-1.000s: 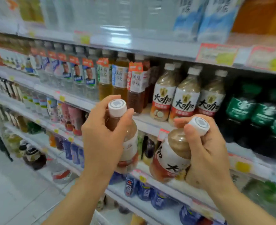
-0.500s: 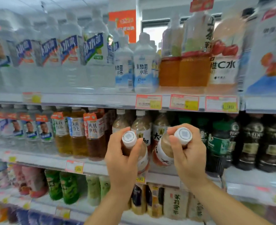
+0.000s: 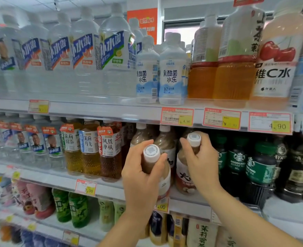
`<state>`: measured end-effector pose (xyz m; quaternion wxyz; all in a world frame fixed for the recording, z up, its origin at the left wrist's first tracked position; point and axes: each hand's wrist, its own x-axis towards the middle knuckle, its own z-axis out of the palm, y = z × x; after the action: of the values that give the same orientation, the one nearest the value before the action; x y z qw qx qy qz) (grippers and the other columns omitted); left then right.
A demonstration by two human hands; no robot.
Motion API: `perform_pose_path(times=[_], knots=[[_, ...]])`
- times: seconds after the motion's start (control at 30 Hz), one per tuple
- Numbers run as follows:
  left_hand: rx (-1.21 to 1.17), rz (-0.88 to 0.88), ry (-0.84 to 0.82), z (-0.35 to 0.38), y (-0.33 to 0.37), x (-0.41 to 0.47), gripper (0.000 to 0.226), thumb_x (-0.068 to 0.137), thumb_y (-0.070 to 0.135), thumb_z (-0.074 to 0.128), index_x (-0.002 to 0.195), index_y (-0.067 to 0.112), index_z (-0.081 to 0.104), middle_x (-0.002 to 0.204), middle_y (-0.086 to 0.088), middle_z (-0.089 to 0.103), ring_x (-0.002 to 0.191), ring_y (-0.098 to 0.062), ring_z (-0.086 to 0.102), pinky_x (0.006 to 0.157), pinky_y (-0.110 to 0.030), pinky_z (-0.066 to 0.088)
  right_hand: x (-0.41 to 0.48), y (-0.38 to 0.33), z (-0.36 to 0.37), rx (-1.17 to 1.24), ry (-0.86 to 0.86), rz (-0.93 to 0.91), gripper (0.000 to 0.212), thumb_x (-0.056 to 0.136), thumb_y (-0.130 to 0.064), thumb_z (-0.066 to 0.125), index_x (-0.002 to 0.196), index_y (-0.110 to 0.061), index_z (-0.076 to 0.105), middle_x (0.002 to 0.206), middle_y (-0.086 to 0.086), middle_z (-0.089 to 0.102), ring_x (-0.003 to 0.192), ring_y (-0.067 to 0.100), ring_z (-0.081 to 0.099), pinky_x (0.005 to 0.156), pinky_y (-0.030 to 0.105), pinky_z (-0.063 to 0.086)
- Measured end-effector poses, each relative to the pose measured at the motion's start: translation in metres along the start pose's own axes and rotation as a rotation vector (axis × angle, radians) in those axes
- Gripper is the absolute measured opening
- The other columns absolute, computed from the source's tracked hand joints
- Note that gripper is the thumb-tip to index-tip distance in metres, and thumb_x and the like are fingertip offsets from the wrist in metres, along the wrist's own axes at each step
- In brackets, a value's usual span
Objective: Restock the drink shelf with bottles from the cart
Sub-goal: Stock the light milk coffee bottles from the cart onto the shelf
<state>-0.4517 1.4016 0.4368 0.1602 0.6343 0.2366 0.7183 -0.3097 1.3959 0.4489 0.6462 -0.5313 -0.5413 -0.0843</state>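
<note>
Two bottles in play, both round-shouldered clear plastic with ribbed white screw caps, and we see milky brown liquid in their necks. The left hand (image 3: 141, 177) wraps the left bottle (image 3: 151, 154) at neck and shoulder, thumb on one side, fingers curled round the far side; its glossy white label shows below the palm. It is upright in front of the middle shelf (image 3: 58, 177), base level with the shelf's edge; we cannot tell whether it rests there. The right hand (image 3: 202, 164) grips the right bottle (image 3: 184, 173) from the right, fingers curled round the neck just under the cap. This bottle tilts slightly left, its white-and-red label with a coconut picture facing us, its base near the shelf's front edge. Just behind stand matching brown bottles (image 3: 165, 138), white-capped, in a row. To their right are dark, squat coffee bottles (image 3: 238, 161) with green caps and green labels. To the left stand amber tea bottles (image 3: 90, 150), slim and translucent. The upper shelf (image 3: 93, 108) carries large clear water bottles (image 3: 86, 56), opaque white bottles (image 3: 172, 73) and tall orange-filled bottles (image 3: 234, 77). Red-and-yellow paper price tags (image 3: 177, 116) hang on its smooth pale rail.
</note>
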Motion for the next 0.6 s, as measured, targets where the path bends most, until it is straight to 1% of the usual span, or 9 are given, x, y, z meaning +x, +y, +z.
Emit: perform_pose_path(times=[0.1,0.2,0.27,0.33,0.4,0.43,0.5,0.57,0.6], knots=[[-0.014,-0.029,0.000,0.000,0.001,0.001,0.027,0.079,0.041,0.059,0.104,0.042,0.051,0.097,0.018,0.060,0.094,0.001,0.058,0.079,-0.009,0.044,0.016,0.002,0.008,-0.020,-0.035,0.102,0.024,0.087,-0.032,0.060,0.106,-0.018,0.054,0.087,-0.008,0.060,0.081,0.008,0.057,0.065,0.019,0.039],[-0.027,-0.058,-0.010,0.000,0.003,0.001,0.026,0.077,0.043,0.059,0.102,0.043,0.052,0.098,0.020,0.060,0.094,0.001,0.058,0.078,-0.009,0.044,0.023,0.009,0.009,-0.068,-0.101,0.155,0.033,0.088,-0.027,0.061,0.118,-0.016,0.051,0.096,-0.006,0.058,0.093,0.013,0.057,0.073,0.020,0.037],[-0.033,-0.068,-0.034,-0.001,0.006,0.001,0.026,0.076,0.044,0.059,0.102,0.042,0.054,0.100,0.021,0.060,0.095,0.000,0.059,0.078,-0.009,0.044,0.015,0.013,0.003,-0.094,-0.139,0.133,0.043,0.088,-0.026,0.061,0.128,-0.019,0.047,0.110,-0.008,0.054,0.105,0.007,0.051,0.080,0.012,0.036],[-0.050,-0.085,-0.090,-0.003,0.010,0.001,0.029,0.076,0.046,0.060,0.104,0.039,0.056,0.098,0.020,0.062,0.095,-0.002,0.060,0.078,-0.012,0.047,-0.006,0.009,-0.012,-0.098,-0.130,0.045,0.054,0.089,-0.033,0.059,0.138,-0.023,0.039,0.127,-0.014,0.044,0.116,-0.006,0.038,0.092,-0.002,0.027],[-0.084,-0.108,-0.155,-0.003,0.015,0.001,0.031,0.075,0.048,0.060,0.104,0.036,0.059,0.096,0.018,0.063,0.095,-0.003,0.061,0.078,-0.013,0.047,-0.033,0.003,-0.032,-0.069,-0.171,-0.054,0.059,0.085,-0.043,0.056,0.139,-0.027,0.036,0.138,-0.020,0.039,0.127,-0.010,0.032,0.102,0.000,0.021],[-0.098,-0.120,-0.187,-0.002,0.019,0.001,0.030,0.075,0.048,0.061,0.103,0.036,0.059,0.096,0.018,0.064,0.094,-0.002,0.061,0.078,-0.013,0.047,-0.045,0.000,-0.042,-0.036,-0.255,-0.050,0.062,0.081,-0.047,0.056,0.138,-0.033,0.036,0.138,-0.025,0.040,0.129,-0.010,0.033,0.103,0.004,0.024],[-0.138,-0.150,-0.246,0.006,0.030,0.002,0.027,0.075,0.047,0.067,0.100,0.037,0.060,0.094,0.019,0.064,0.092,-0.001,0.061,0.076,-0.011,0.047,-0.059,-0.008,-0.054,0.105,-0.531,0.115,0.075,0.072,-0.049,0.067,0.137,-0.046,0.029,0.130,-0.033,0.047,0.124,-0.009,0.041,0.101,0.014,0.035],[-0.204,-0.187,-0.296,0.017,0.043,0.000,0.024,0.076,0.045,0.069,0.097,0.039,0.060,0.092,0.020,0.066,0.090,0.000,0.062,0.074,-0.011,0.047,-0.063,-0.010,-0.059,0.321,-0.746,0.315,0.084,0.069,-0.029,0.080,0.132,-0.051,0.030,0.124,-0.026,0.056,0.115,-0.002,0.055,0.094,0.024,0.048],[-0.234,-0.202,-0.319,0.023,0.050,-0.001,0.023,0.075,0.045,0.067,0.096,0.040,0.060,0.091,0.019,0.066,0.089,0.000,0.062,0.073,-0.012,0.048,-0.064,-0.007,-0.062,0.357,-0.744,0.334,0.082,0.068,-0.019,0.082,0.128,-0.050,0.035,0.120,-0.021,0.060,0.110,0.003,0.060,0.091,0.028,0.052]])
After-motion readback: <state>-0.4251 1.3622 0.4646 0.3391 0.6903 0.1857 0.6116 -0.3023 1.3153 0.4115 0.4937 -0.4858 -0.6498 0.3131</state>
